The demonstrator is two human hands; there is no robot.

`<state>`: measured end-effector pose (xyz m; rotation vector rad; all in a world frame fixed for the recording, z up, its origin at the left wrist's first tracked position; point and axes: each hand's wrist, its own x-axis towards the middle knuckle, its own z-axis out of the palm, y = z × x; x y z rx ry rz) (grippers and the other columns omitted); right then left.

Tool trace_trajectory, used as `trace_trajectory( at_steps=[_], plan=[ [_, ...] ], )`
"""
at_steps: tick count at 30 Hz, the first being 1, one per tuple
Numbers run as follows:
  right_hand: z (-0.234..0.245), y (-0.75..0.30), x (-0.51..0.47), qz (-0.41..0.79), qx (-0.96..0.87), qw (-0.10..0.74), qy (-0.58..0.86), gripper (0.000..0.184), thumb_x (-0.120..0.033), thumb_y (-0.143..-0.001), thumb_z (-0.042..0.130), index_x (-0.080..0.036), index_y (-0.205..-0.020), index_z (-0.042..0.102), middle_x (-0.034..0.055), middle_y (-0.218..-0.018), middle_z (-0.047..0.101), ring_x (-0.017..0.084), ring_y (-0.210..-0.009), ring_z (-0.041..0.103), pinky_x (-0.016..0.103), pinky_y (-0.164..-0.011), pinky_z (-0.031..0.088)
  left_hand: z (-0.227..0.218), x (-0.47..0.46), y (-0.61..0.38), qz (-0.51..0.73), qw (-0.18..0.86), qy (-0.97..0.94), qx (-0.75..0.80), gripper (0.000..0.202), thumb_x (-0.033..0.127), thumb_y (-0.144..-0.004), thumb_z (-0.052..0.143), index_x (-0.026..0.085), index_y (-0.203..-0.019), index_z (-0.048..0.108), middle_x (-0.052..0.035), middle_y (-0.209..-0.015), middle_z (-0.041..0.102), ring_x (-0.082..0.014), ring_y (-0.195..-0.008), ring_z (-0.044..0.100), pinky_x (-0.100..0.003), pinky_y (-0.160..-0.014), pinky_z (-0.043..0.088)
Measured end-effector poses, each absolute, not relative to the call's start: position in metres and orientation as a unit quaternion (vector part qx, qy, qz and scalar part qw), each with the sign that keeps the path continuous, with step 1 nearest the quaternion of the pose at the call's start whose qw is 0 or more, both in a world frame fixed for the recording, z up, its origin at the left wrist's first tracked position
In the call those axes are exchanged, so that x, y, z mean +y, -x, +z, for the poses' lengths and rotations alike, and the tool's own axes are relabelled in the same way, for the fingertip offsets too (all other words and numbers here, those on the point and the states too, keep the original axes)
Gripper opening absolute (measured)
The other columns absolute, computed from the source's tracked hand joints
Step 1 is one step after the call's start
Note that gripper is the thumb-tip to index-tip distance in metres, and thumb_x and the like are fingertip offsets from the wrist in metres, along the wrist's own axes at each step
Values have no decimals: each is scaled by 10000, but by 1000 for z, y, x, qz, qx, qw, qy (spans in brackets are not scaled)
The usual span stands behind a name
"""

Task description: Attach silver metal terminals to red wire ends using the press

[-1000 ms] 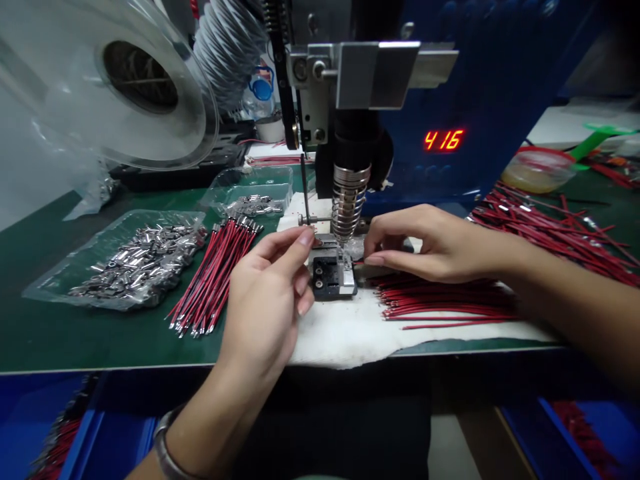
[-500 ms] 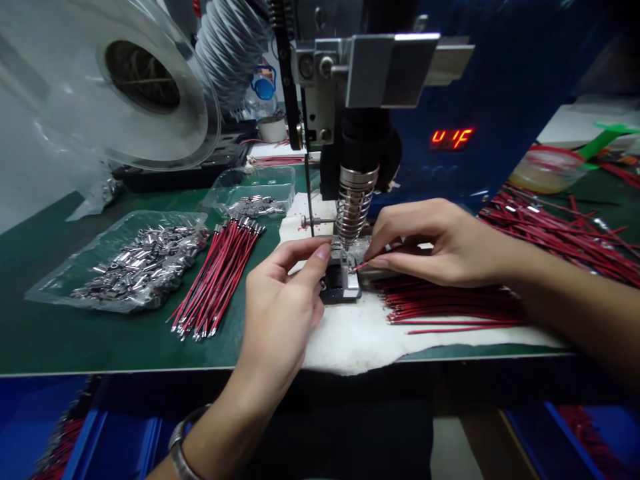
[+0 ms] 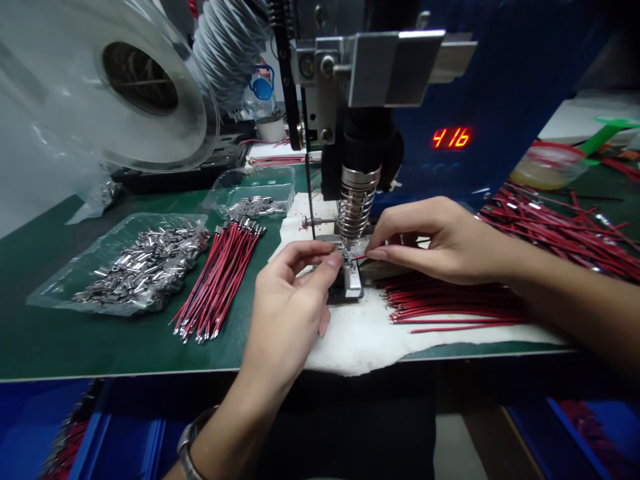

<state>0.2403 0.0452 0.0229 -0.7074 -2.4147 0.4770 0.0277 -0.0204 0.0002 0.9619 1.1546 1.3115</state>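
Green matting [image 3: 125, 333] covers the bench, and a white cloth pad [image 3: 360, 340] lies on it below a blue press machine [image 3: 500, 80] whose red digital counter [image 3: 451, 138] reads 416. Both hands meet at the small metal die block [image 3: 353, 285], directly under the spring-wrapped steel ram [image 3: 356, 200]. The right hand [image 3: 440, 240] pinches a thin red wire [image 3: 361, 256] between thumb and forefinger close to its tip. This short grip probably keeps the end stiff and easy to aim. The wire end points left, toward the die, and lies between the two hands. The left hand [image 3: 287, 313] has thumb and forefinger pressed together just beside that end. Any part between them is too small to identify. Loose red wires [image 3: 450, 307] lie under the right wrist. A bundle of red wires with metal ends [image 3: 220, 273] and a clear bag of silver metal terminals [image 3: 135, 267] lie left of the left hand, within reach.
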Motion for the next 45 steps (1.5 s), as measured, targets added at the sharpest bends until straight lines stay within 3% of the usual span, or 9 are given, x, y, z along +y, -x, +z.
trace_trajectory(
  at_steps=[5, 10, 16, 24, 26, 30, 35, 45],
  plan=[
    [22, -236, 40, 149, -905, 298, 265, 161, -262, -985, 656, -154, -929, 761, 43, -858, 771, 145, -722, 675, 277, -653, 503, -3, -24, -28, 549, 523, -416, 502, 110, 265, -812, 824, 197, -858, 751, 71, -541, 429, -53, -369, 373, -178, -339, 271],
    [21, -233, 35, 141, -903, 294, 281, 183, -287, -990, 654, -153, -928, 761, 63, -862, 763, 165, -719, 666, 303, -661, 499, -1, -23, -29, 541, 520, -430, 502, 100, 268, -829, 808, 191, -858, 751, 65, -527, 448, -58, -383, 392, -180, -355, 299],
    [20, -232, 34, 119, -908, 292, 274, 165, -281, -1007, 626, -182, -966, 750, 75, -907, 759, 193, -771, 685, 330, -696, 503, 2, -22, -30, 537, 545, -402, 503, 105, 244, -816, 806, 175, -861, 741, 71, -491, 433, -43, -382, 286, -167, -343, 218],
    [19, -232, 32, 100, -909, 291, 281, 170, -269, -1015, 591, -185, -987, 735, 85, -926, 747, 205, -788, 685, 349, -712, 514, 1, -23, -29, 540, 545, -403, 499, 132, 271, -817, 828, 190, -886, 751, 78, -487, 418, -39, -384, 280, -165, -349, 215],
    [18, -230, 31, 105, -908, 296, 279, 155, -261, -1009, 598, -192, -976, 733, 78, -915, 748, 200, -775, 685, 346, -700, 515, 0, -23, -29, 540, 542, -406, 500, 152, 277, -818, 831, 190, -915, 753, 69, -515, 464, -35, -377, 294, -162, -343, 222],
    [19, -229, 29, 106, -903, 306, 283, 140, -246, -1003, 610, -190, -950, 728, 69, -884, 746, 192, -753, 676, 336, -671, 502, -2, -22, -30, 564, 526, -401, 495, 226, 245, -777, 860, 186, -933, 707, 18, -785, 658, -14, -381, 368, -159, -316, 257],
    [19, -229, 27, 109, -898, 311, 293, 149, -254, -1001, 611, -184, -931, 722, 68, -854, 738, 194, -734, 664, 337, -674, 488, -3, -21, -31, 572, 509, -410, 496, 240, 265, -782, 866, 172, -903, 681, 3, -873, 658, -17, -398, 415, -173, -314, 298],
    [20, -228, 26, 123, -890, 312, 309, 156, -282, -995, 611, -220, -909, 726, 55, -843, 742, 198, -712, 655, 340, -663, 481, -8, -22, -29, 570, 498, -425, 497, 261, 392, -821, 849, 176, -869, 709, 41, -691, 580, -32, -388, 407, -187, -357, 334]
  ],
)
